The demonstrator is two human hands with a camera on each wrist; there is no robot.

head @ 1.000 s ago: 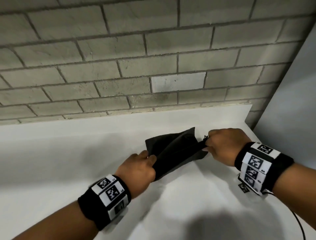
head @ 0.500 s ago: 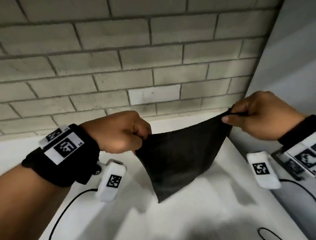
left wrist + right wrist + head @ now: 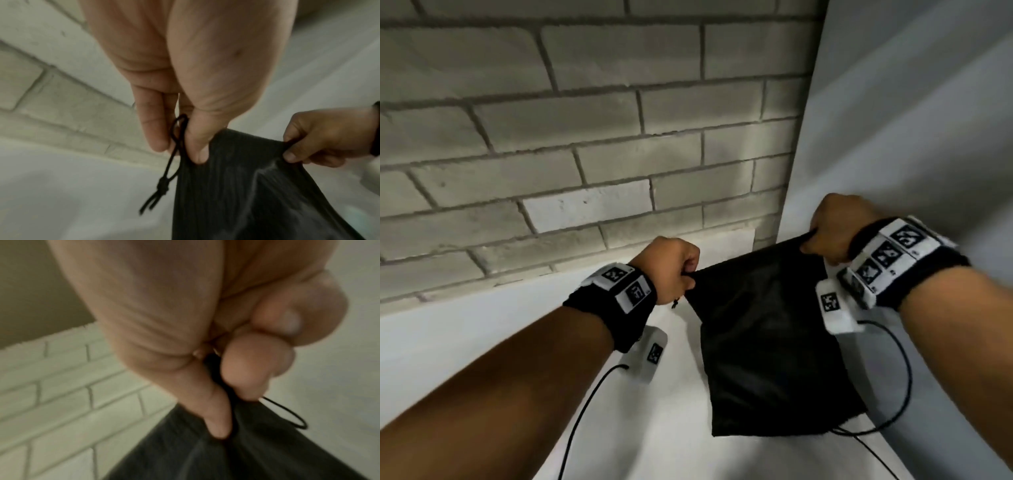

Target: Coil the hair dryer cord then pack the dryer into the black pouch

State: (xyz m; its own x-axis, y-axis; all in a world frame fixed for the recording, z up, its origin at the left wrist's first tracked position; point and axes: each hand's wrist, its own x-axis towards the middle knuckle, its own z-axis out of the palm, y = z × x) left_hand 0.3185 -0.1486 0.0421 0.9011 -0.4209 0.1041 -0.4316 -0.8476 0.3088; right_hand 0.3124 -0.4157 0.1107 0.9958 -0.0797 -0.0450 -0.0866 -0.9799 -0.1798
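The black pouch [image 3: 763, 342] hangs flat in the air above the white table, stretched between my two hands. My left hand [image 3: 676, 269] pinches its top left corner, thumb [image 3: 197, 146] pressed on the cloth, and a knotted black drawstring [image 3: 164, 183] dangles beside it. My right hand [image 3: 828, 233] pinches the top right corner [image 3: 226, 426], where a drawstring loop [image 3: 287, 415] sticks out. My right hand also shows in the left wrist view [image 3: 320, 138]. No hair dryer is in any view.
A grey brick wall [image 3: 585, 137] stands right behind the white table [image 3: 465, 329]. A pale wall panel [image 3: 911, 137] closes the right side. Thin black cables [image 3: 585, 411] run from the wrist cameras across the table.
The pouch has gone from the tabletop up into the air, and now hangs stretched further right, near the side wall. Both hands kept their grips on its top corners.
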